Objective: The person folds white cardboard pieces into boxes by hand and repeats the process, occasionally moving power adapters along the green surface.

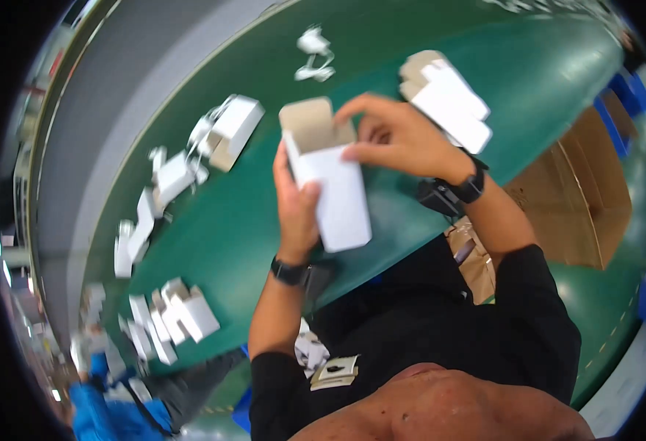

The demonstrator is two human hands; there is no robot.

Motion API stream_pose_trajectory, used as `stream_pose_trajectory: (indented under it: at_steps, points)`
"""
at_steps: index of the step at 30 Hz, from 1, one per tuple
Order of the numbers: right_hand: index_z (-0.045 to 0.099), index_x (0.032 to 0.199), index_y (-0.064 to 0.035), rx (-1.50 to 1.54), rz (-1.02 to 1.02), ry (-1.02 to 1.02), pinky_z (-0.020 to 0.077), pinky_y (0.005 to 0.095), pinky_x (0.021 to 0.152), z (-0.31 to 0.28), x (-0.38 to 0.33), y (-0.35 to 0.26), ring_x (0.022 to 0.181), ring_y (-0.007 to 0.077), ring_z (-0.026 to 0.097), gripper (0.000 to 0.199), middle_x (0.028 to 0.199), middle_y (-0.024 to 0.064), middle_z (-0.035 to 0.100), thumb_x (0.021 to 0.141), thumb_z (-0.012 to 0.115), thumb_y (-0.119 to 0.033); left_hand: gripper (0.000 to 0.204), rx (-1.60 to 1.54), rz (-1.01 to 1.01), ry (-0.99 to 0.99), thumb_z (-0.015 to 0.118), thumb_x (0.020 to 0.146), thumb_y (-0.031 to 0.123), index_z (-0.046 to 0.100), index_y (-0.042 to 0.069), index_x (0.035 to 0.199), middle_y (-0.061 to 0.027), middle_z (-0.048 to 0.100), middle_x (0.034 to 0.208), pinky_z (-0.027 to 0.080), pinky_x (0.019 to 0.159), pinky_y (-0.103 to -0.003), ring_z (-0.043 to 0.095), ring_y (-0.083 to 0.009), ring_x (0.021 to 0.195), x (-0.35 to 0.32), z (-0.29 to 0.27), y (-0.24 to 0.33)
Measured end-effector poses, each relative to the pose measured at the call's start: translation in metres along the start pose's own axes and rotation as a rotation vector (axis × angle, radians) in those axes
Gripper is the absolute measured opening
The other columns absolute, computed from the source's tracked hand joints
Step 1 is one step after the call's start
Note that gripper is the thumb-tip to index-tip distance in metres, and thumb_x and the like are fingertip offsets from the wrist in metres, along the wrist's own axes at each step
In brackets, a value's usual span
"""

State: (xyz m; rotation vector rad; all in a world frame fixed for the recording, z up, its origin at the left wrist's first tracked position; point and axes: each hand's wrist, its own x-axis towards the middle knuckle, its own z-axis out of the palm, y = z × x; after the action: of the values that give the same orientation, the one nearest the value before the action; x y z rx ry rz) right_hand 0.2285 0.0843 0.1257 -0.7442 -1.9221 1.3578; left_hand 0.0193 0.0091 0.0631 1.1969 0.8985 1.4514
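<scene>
My left hand point(298, 213) is closed around the side of a white cardboard box point(339, 202), which stands tilted above the green table. The box's top is open, and its brown-grey inner flap point(307, 116) points away from me. At the open end, my right hand point(393, 136) is curved, thumb and forefinger apart. Its thumb touches the box's rim, and the forefinger is beside a small side flap. What lies inside the box is hidden.
On the green table point(242, 213), white boxes with cables point(236, 132) line the far left. A white plug with cable point(314, 55) lies far off, flattened cartons point(448, 103) to the right. More small boxes point(183, 316) are near left. An open brown carton point(576, 191) stands right; a person in blue point(110, 411) is lower left.
</scene>
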Motion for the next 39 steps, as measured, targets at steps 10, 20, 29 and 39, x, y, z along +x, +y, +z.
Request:
stream_pose_trajectory:
  at_steps: [10,20,29,39]
  points:
    - [0.064,0.118,0.0011,0.204,-0.02,-0.115,0.0492,0.0296,0.09,0.074,0.002,0.073,0.106,0.0165,0.061,0.025,0.118,0.0106,0.064,0.096,0.062,-0.011,0.065,-0.228,-0.137,-0.085,0.058,0.099,0.026,0.019,0.014,0.15,-0.0176,0.054,0.132,0.049,0.093,-0.034,0.059,-0.0194,0.111,-0.037,-0.059,-0.035]
    - [0.072,0.104,0.0016,0.117,-0.172,0.125,0.0521,0.0292,0.089,0.088,0.016,0.048,0.105,0.0183,0.066,0.015,0.114,0.0157,0.071,0.093,0.065,-0.006,0.066,-0.187,0.051,0.019,0.057,0.099,0.008,0.014,0.014,0.149,-0.024,0.056,0.127,0.054,0.089,-0.037,0.062,-0.0239,0.107,-0.032,-0.045,-0.032]
    - [0.071,0.104,0.0017,0.211,0.01,0.068,0.0531,0.0271,0.084,0.037,0.006,0.061,0.098,0.0148,0.067,0.015,0.112,0.0128,0.072,0.093,0.066,-0.006,0.062,-0.046,0.175,-0.019,0.056,0.1,0.011,0.021,0.01,0.151,-0.0213,0.06,0.122,0.053,0.087,-0.033,0.064,-0.0221,0.104,-0.019,-0.004,-0.055]
    - [0.069,0.103,0.0009,0.237,0.081,0.077,0.0528,0.0277,0.084,0.03,0.01,0.083,0.094,0.0136,0.066,0.013,0.11,0.0117,0.072,0.094,0.064,-0.007,0.054,0.059,0.155,-0.026,0.051,0.103,0.018,0.03,0.006,0.151,-0.018,0.063,0.117,0.049,0.087,-0.031,0.062,-0.0185,0.1,-0.006,-0.005,-0.072]
